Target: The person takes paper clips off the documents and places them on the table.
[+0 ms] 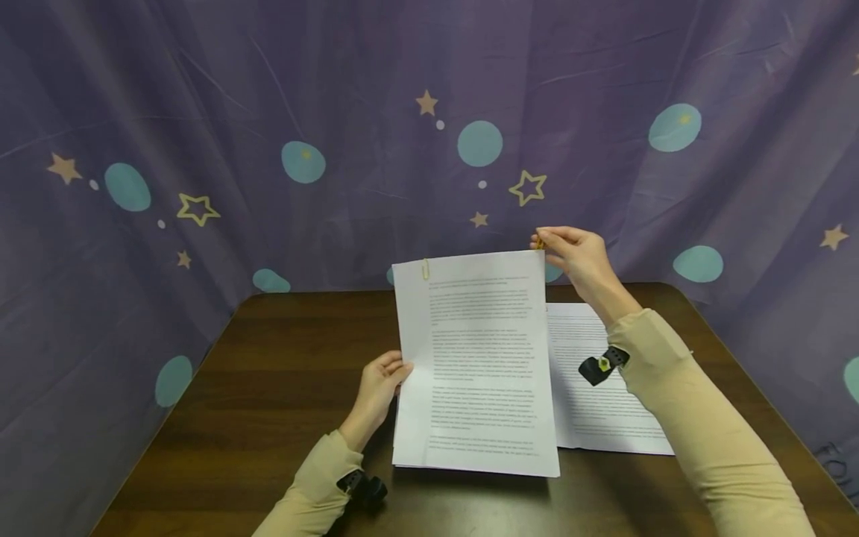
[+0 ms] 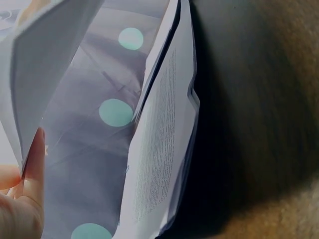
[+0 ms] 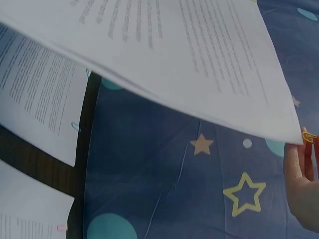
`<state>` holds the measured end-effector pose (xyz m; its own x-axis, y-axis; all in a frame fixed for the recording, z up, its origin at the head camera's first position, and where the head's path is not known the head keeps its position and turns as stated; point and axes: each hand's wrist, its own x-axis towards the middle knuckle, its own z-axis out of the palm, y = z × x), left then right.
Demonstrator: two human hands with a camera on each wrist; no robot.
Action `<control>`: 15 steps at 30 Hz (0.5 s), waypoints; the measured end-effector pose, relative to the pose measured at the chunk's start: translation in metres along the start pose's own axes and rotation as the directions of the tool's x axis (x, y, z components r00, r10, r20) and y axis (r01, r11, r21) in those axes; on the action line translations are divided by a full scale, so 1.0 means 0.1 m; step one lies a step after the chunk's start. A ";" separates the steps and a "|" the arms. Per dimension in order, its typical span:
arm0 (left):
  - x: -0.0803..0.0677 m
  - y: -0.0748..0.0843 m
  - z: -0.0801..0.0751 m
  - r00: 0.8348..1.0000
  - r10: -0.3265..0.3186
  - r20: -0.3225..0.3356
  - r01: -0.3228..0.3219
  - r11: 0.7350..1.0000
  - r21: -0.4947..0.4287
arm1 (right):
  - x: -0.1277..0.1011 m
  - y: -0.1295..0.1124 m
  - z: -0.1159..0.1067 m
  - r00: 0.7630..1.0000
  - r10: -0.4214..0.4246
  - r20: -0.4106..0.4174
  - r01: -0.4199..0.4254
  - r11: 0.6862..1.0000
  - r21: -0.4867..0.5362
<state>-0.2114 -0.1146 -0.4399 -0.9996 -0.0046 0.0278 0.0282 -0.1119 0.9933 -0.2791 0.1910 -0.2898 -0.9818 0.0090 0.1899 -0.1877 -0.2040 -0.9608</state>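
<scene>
A sheaf of printed paper (image 1: 479, 365) is held up over the table, a pale yellow paper clip (image 1: 425, 270) on its top edge near the left corner. My left hand (image 1: 379, 388) pinches the sheaf's left edge, thumb in front. In the left wrist view, the left hand (image 2: 22, 204) grips the lower edge of the bent sheets (image 2: 47, 69). At the top right corner my right hand (image 1: 580, 257) pinches a second yellow paper clip (image 3: 310, 138) against or just at the sheaf's corner. Whether that clip grips the sheets I cannot tell.
More printed pages (image 1: 604, 403) lie on the brown wooden table (image 1: 302, 335), right of and behind the sheaf. The right wrist view shows pages with blue clips (image 3: 75, 126) and another page with a red clip (image 3: 61, 227). A patterned purple curtain (image 1: 376, 74) hangs behind.
</scene>
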 end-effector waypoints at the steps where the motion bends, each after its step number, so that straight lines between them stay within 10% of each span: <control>1: 0.00 0.00 0.00 1.000 0.001 0.001 -0.001 1.000 0.000 | -0.01 -0.02 -0.02 1.000 -0.002 0.000 0.002 1.000 0.015; 15: 0.01 -0.01 -0.05 0.999 0.004 -0.033 -0.003 0.999 0.032 | -0.08 0.01 -0.54 0.998 -0.016 -0.060 0.014 0.999 -0.030</control>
<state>-0.2126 -0.1198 -0.4414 -0.9989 -0.0375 0.0280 0.0309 -0.0795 0.9964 -0.2732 0.2441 -0.3032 -0.9787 0.0713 0.1923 -0.2021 -0.1742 -0.9638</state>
